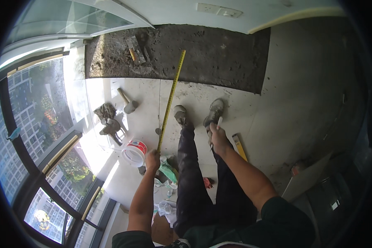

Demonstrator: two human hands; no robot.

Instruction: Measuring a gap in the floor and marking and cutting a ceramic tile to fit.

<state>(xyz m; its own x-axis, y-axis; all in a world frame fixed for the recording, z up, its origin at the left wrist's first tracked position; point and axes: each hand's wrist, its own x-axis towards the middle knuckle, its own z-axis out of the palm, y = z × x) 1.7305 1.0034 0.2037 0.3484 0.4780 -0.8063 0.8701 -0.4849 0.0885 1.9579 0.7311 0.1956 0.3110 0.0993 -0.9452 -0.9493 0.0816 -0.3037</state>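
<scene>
My left hand (152,160) is closed on the near end of a yellow tape measure (170,97). Its blade runs out ahead, past my left shoe, and its far tip lies over a strip of dark, rough mortar (219,56). The tape's case is hidden in my fist. Fingers wrapped, my right hand (220,139) grips a slim white pen-like stick (220,121) in front of my right leg; its exact kind is too small to tell. A notched-looking flat trowel (135,50) with an orange handle rests on the mortar.
On the pale tiled floor at left lie a mallet (130,106), crumpled dark gloves or rags (107,118) and a white-and-red bucket (134,153). A yellow spirit level (239,147) lies right of my legs. Windows (41,103) line the left; a panel (306,175) leans at right.
</scene>
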